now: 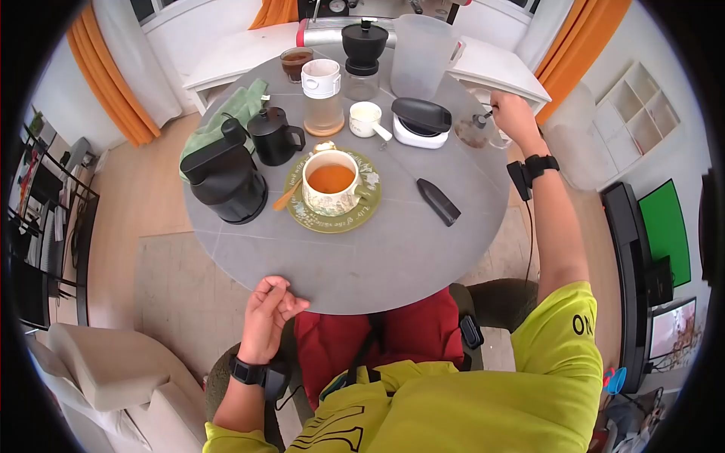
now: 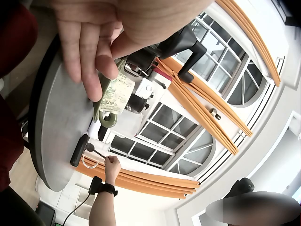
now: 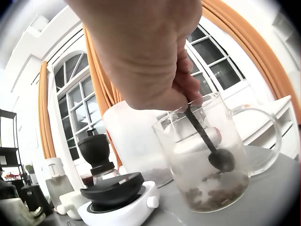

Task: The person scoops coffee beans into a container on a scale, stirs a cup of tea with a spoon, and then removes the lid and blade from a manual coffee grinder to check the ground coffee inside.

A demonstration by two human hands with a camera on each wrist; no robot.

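Observation:
In the head view my right hand [image 1: 516, 121] reaches out to the far right of the table. It pinches a dark spoon [image 3: 222, 160] by its handle, bowl down inside a clear glass mug [image 3: 162, 141]. Brown bits lie wet at the mug's bottom, and its loop handle points right in the right wrist view. My left hand [image 1: 269, 313] hangs at the table's front edge, fingers loosely bent and holding nothing. Beyond it, a patterned cup [image 1: 325, 204] of orange-brown liquid stands on a green saucer [image 1: 332, 223], a wooden handle [image 1: 288, 195] leaning beside it.
Around the grey round table [image 1: 340, 272] stand a black kettle-like vessel [image 1: 226, 181], a black pot [image 1: 273, 136], a lidded bottle [image 1: 323, 102], a hand grinder [image 1: 364, 49] and a frosted pitcher [image 1: 419, 60]. A black-handled whisk [image 1: 438, 202] lies near a white-based black device [image 1: 421, 121].

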